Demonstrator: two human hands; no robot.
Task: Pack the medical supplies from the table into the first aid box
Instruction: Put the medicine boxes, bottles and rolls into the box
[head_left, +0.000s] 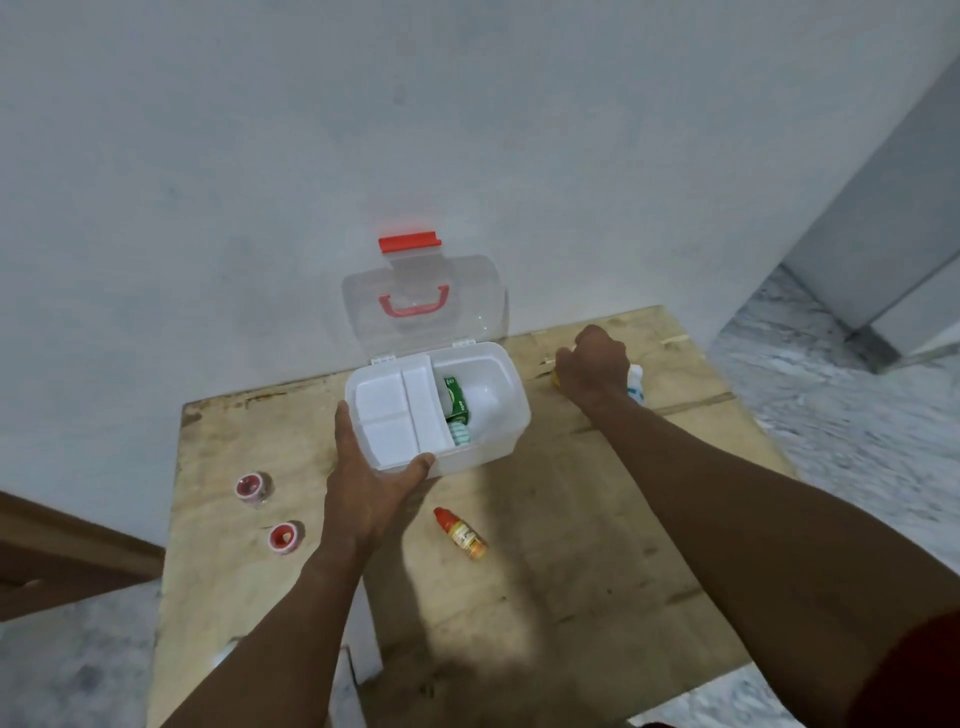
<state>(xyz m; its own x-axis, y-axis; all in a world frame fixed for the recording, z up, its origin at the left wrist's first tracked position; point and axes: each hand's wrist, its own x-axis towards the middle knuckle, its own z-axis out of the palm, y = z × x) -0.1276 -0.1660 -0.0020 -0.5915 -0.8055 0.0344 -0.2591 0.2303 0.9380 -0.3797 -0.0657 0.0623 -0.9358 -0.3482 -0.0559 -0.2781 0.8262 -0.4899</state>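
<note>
Gripping one box (485, 453), two jars (253, 487) (283, 538), one bottle (461, 534)

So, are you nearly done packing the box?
Not yet. A green carton and pill strip are in the box, which the left hand holds. The right hand grips a white bottle. The orange bottle and two red pots are left on the table.

The box (515, 400) is smooth white plastic, faintly translucent; its lid (467, 312) is clear, glossy plastic with a red plastic latch (409, 242) and handle (414, 306). The worktop (571, 545) is bare plywood, matt, rough and stained. The small bottle (461, 534) looks like glossy plastic; the green carton (456, 397), printed card.
</note>
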